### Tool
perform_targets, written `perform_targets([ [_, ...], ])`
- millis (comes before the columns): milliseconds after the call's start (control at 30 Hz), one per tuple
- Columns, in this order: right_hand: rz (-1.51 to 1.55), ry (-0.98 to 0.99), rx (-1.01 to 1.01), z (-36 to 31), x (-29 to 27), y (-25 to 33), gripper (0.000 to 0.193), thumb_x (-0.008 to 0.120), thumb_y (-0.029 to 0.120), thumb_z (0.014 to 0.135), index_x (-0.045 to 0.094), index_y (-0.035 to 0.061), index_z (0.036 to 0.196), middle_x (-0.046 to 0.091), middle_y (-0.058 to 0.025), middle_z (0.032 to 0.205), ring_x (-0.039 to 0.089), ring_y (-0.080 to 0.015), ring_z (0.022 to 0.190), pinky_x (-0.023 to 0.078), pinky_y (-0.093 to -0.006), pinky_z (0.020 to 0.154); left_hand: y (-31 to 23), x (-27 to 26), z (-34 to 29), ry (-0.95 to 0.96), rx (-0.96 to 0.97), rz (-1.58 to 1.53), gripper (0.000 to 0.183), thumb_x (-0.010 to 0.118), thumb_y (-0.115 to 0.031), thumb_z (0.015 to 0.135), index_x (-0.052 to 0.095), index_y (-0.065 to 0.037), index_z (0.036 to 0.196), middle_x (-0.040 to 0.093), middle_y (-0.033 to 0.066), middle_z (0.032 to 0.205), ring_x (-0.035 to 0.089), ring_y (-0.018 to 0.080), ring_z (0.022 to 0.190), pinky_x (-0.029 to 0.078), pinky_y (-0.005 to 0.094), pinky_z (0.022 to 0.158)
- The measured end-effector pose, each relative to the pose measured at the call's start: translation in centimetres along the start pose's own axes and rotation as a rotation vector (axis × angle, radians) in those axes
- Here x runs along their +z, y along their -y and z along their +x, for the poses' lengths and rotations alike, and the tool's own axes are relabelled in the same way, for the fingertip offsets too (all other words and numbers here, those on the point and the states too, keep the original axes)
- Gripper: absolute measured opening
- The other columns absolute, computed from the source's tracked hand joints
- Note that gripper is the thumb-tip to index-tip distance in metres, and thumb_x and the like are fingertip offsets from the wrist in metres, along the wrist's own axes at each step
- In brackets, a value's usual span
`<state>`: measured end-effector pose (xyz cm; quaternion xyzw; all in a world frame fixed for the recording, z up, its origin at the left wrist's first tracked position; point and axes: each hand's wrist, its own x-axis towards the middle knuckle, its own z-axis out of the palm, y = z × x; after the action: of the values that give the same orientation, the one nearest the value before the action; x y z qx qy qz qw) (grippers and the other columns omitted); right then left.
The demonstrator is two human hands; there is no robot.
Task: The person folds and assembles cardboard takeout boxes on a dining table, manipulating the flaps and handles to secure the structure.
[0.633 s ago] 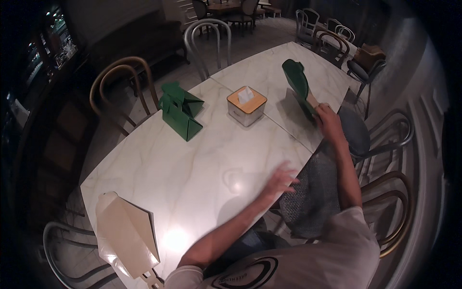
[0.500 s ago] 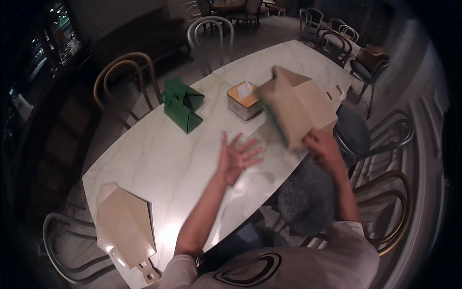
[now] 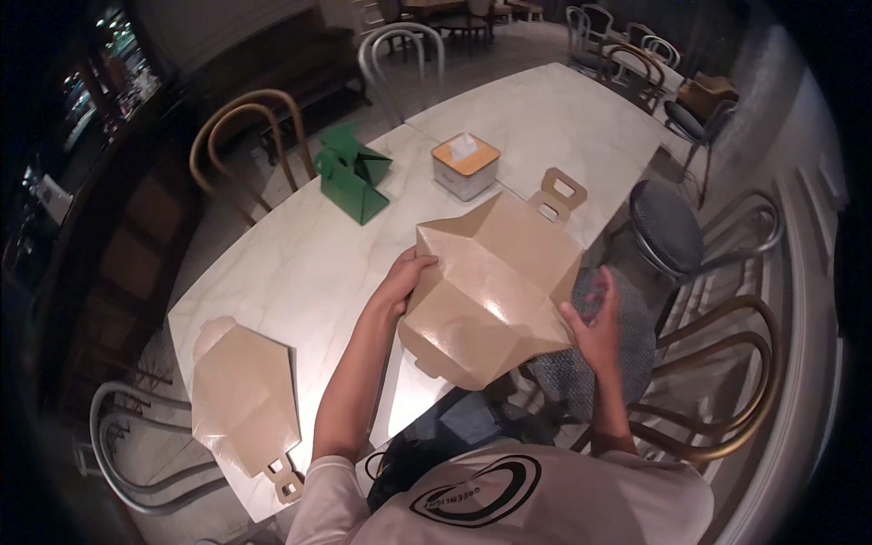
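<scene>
I have the unfolded brown carton (image 3: 495, 282) on the near side of the tissue box (image 3: 466, 173), its left edge grasped in the left hand (image 3: 402, 282); the right hand (image 3: 596, 334) has its fingers spread, thumb at the opposite edge. A green carton (image 3: 354, 189) sits on the desk (image 3: 282, 282), left of the tissue box.

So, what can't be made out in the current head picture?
- Head view: underside of the held carton, facing away from the camera.
- Head view: some fingers of the left hand, hidden by the carton.
- Head view: raised fingertips of the right hand, blurred.
- Head view: part of the near grey seat, behind carton and right hand.
- Head view: upper-left items, too small and dark.
</scene>
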<state>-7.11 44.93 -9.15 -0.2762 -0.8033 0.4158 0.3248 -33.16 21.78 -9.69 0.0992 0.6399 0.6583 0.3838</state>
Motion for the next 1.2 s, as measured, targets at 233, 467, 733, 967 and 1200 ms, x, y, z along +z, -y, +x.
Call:
perform_targets([
  [233,0.639,0.121,0.510,1.2,-1.0,-5.6,0.035,0.059,0.023,0.105,0.058,-0.0002,0.132,0.068,-0.0084,0.086,0.065,-0.0167,0.061,0.052,-0.0296,0.047,-1.1,1.8,1.2,0.107,0.046,-0.202,0.049,0.058,-0.036,0.105,0.051,-0.005,0.143,0.065,0.0113,0.121,0.068,0.0186,0.103,0.060,0.0340,0.083],
  [467,0.625,-0.117,0.238,12.8,-2.7,-10.6,0.030,0.059,0.023,0.105,0.062,0.0009,0.125,0.067,-0.0062,0.086,0.060,-0.0130,0.057,0.050,-0.0284,0.048,-3.6,-3.2,3.5,-0.394,0.497,0.324,0.066,0.072,-0.033,0.098,0.041,-0.004,0.150,0.057,0.0174,0.137,0.062,0.0260,0.116,0.054,0.0389,0.093],
  [733,0.165,-0.144,0.277,18.0,2.6,-14.6,0.050,0.062,0.035,0.104,0.059,-0.0011,0.138,0.063,-0.0056,0.091,0.053,-0.0097,0.058,0.043,-0.0282,0.050,-8.2,-8.5,8.7,-1.111,0.468,1.210,0.098,0.081,-0.048,0.081,0.032,-0.012,0.158,0.039,0.0272,0.155,0.037,0.0413,0.146,0.040,0.0493,0.114],
  [967,0.350,-0.403,0.024,10.9,0.0,-16.1,0.043,0.062,0.027,0.105,0.059,0.0037,0.141,0.069,-0.0078,0.106,0.058,-0.0100,0.074,0.045,-0.0247,0.061,-6.3,-13.3,4.1,-0.918,0.357,1.100,0.076,0.066,-0.027,0.089,0.034,-0.017,0.158,0.057,0.0184,0.140,0.064,0.0417,0.117,0.052,0.0535,0.097],
  [1200,0.218,0.087,-0.366,7.4,7.2,1.5,0.035,0.067,0.012,0.099,0.063,0.0023,0.133,0.069,-0.0097,0.118,0.066,-0.0191,0.105,0.052,-0.0344,0.090,-2.7,-10.7,-6.8,-0.744,0.380,1.183,0.076,0.064,-0.026,0.089,0.034,-0.018,0.158,0.060,0.0183,0.136,0.066,0.0414,0.111,0.055,0.0537,0.093],
])
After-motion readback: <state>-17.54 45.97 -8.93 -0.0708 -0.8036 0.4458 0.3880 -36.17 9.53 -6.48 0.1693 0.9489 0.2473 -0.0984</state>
